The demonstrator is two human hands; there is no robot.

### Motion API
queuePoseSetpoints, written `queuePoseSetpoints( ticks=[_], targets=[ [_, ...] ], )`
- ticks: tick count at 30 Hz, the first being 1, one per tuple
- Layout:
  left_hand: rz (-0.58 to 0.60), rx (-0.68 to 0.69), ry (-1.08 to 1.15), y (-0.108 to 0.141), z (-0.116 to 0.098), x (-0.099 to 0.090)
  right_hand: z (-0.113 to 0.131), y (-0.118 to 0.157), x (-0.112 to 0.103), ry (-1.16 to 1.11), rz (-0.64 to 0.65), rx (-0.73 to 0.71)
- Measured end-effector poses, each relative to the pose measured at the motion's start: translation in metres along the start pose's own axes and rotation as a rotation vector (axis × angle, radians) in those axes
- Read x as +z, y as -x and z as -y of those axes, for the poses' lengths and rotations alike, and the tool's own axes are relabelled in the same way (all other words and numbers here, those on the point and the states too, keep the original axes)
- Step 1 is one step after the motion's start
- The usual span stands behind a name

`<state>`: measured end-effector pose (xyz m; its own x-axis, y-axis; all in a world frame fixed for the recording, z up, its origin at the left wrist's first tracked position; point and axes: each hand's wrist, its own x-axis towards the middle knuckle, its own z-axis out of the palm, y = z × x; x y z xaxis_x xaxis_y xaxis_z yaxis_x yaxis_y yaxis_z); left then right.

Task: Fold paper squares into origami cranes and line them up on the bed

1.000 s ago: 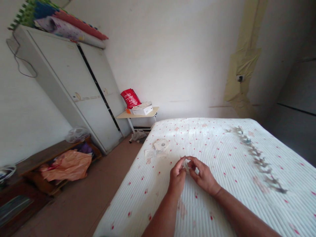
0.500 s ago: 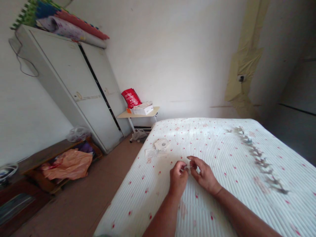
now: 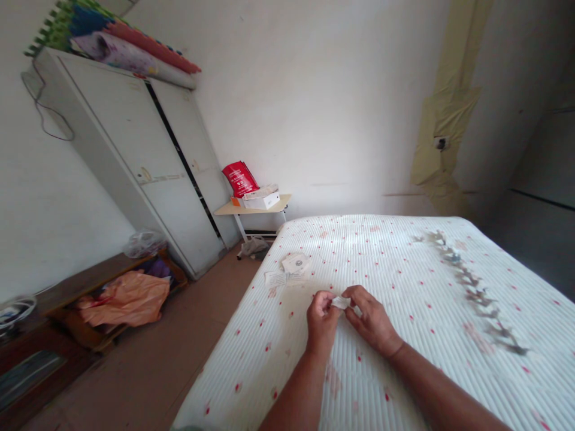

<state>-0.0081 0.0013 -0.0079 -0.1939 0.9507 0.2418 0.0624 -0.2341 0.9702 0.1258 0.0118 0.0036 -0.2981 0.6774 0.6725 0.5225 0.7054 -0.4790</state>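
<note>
Between my two hands is a small piece of whitish paper [image 3: 341, 302], held over the bed [image 3: 395, 281]. My left hand [image 3: 321, 317] pinches its left end, and my right hand [image 3: 369, 318] grips the right end with thumb and fingers. Beyond my left hand, thin paper pieces [image 3: 295, 264] lie on the quilted white cover with red dots. On the right part of the bed, several small folded or crumpled grey-brown objects [image 3: 477, 294] form a slanting row; their exact form is too small to tell.
Against the wall stands a small table [image 3: 223, 209] bearing a red bag [image 3: 240, 178] and a white box [image 3: 261, 201]. A grey cabinet [image 3: 130, 126] and a low wooden shelf [image 3: 76, 281] with orange cloth are on the left.
The paper between my hands has turned from a thin edge to show its flat face. My right fingers have come down onto it, and the view has shifted slightly.
</note>
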Motion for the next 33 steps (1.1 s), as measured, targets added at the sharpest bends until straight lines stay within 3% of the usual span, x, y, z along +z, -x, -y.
queuePoseSetpoints(
  ticks=[8,16,21,27,33],
  targets=[
    [0.035,-0.011,0.022,0.0015,-0.0035,0.0010,0.0066,-0.0044,-0.0043,0.020,0.032,0.013],
    [0.042,-0.037,0.042,0.0003,-0.0066,0.0005,0.0042,-0.0033,-0.0029,-0.049,0.074,0.133],
    [0.036,-0.071,0.030,-0.0012,-0.0072,-0.0013,-0.0008,-0.0026,-0.0008,-0.274,0.075,0.290],
    [-0.044,-0.186,0.138,-0.0036,-0.0075,-0.0045,-0.0023,-0.0060,-0.0005,-0.559,0.059,0.577],
    [-0.024,-0.186,0.132,-0.0038,-0.0062,-0.0039,0.0005,-0.0082,-0.0038,-0.657,0.100,0.656]
  ],
)
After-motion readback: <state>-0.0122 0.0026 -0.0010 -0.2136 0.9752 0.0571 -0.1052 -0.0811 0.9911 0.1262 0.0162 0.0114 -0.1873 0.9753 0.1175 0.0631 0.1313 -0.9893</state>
